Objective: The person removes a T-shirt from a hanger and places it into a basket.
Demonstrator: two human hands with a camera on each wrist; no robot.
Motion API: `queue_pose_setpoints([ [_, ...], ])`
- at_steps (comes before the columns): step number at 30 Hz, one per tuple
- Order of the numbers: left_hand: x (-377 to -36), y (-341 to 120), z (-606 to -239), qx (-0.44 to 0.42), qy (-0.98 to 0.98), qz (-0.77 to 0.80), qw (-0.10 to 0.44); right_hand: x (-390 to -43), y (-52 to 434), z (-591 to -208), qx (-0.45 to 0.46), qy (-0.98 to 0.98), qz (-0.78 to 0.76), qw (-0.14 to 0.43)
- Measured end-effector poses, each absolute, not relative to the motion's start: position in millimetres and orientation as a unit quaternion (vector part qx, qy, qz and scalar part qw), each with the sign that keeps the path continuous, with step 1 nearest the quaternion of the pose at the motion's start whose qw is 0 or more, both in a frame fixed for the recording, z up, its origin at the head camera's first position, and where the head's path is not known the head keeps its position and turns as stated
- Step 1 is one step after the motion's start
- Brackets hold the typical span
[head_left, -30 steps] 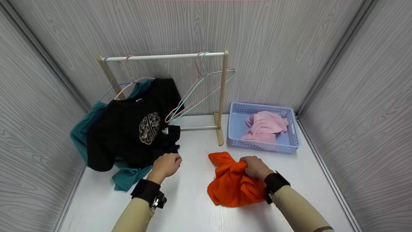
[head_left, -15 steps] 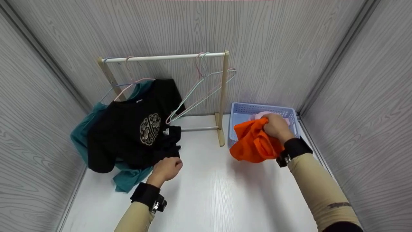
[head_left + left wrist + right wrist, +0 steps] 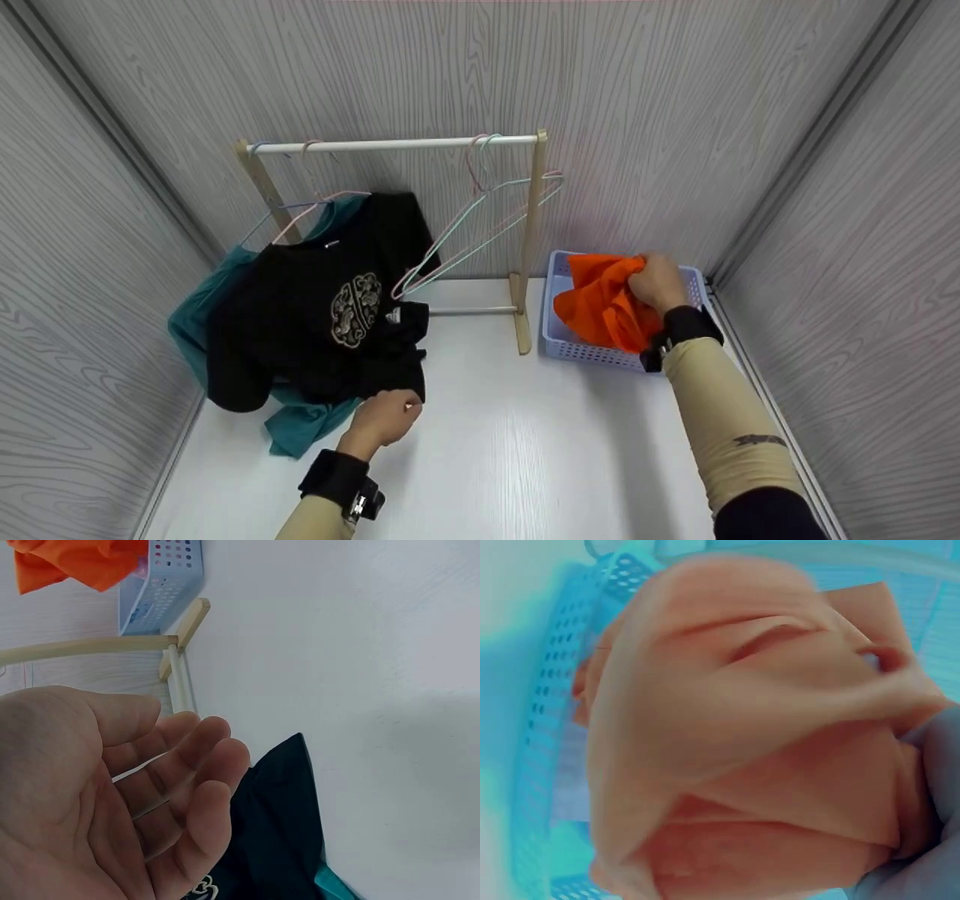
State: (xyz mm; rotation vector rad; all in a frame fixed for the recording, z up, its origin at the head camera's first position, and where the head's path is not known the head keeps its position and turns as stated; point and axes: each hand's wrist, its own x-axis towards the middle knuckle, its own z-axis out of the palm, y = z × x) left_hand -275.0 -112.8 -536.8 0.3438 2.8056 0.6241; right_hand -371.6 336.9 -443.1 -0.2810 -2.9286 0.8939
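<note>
My right hand [image 3: 658, 283] grips a bunched orange cloth garment [image 3: 607, 304] over the blue plastic basket [image 3: 592, 355] at the right. In the right wrist view the orange garment [image 3: 742, 735] fills most of the picture, blurred, with the basket wall [image 3: 547, 690] behind it. The pink cloth in the basket is hidden in the head view. My left hand [image 3: 386, 418] holds nothing, its fingers loosely curled near the hem of a black T-shirt [image 3: 315, 322]. The left wrist view shows the palm of this hand [image 3: 112, 795] and the bent fingers.
A small clothes rack [image 3: 397, 144] with wooden posts stands at the back. The black T-shirt and a teal garment [image 3: 300, 427] hang at its left. Bare pink and mint hangers [image 3: 480, 240] hang at its right end. Wood-grained panels enclose the white surface.
My right hand has carried the orange garment from the white surface up and back to over the basket. My left hand has stayed nearly in place. The head view has tilted slightly.
</note>
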Motion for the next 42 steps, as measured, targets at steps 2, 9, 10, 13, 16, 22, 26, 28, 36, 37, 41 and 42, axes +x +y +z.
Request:
queue_pose_setpoints([
  [2,-273.3,-113.5,-538.4,0.111,0.962,0.216,0.127,-375.3,335.1,-456.6,-0.09,-0.943,0.32,0.01],
  [9,-270.9,-114.6,-541.3,0.106,0.959,0.225,0.137,-384.9,332.6,-500.0,-0.12,-0.92,0.373,-0.003],
  [10,-271.4,-114.6,-541.2,0.105,0.959,0.225,0.138,-386.7,332.4,-505.0,-0.12,-0.92,0.373,0.013],
  [13,-272.8,-114.6,-541.2,0.106,0.959,0.223,0.136,-389.2,331.6,-517.8,-0.118,-0.922,0.363,0.068],
  [16,-273.1,-114.9,-541.4,0.109,0.961,0.219,0.132,-386.0,329.2,-528.2,-0.128,-0.934,0.311,0.119],
  [22,-274.9,-112.9,-543.2,0.11,0.96,0.218,0.136,-376.9,327.8,-541.3,-0.142,-0.952,0.222,0.153],
  [26,-275.6,-111.0,-545.9,0.114,0.958,0.222,0.141,-368.3,328.4,-547.8,-0.097,-0.966,0.23,0.071],
  [28,-276.1,-109.5,-546.3,0.117,0.957,0.224,0.141,-364.2,328.0,-551.2,-0.084,-0.967,0.241,0.018],
  [36,-278.0,-103.1,-544.0,0.125,0.958,0.212,0.147,-354.8,322.2,-552.4,-0.049,-0.97,0.215,-0.102],
  [37,-278.7,-102.8,-543.7,0.126,0.959,0.209,0.146,-353.9,321.4,-551.1,-0.042,-0.972,0.211,-0.097],
  [41,-283.4,-100.4,-538.2,0.133,0.958,0.211,0.144,-344.1,321.2,-543.0,-0.022,-0.974,0.209,-0.084],
  [42,-285.2,-99.3,-535.6,0.134,0.957,0.213,0.143,-340.2,321.7,-540.6,-0.017,-0.975,0.207,-0.082],
])
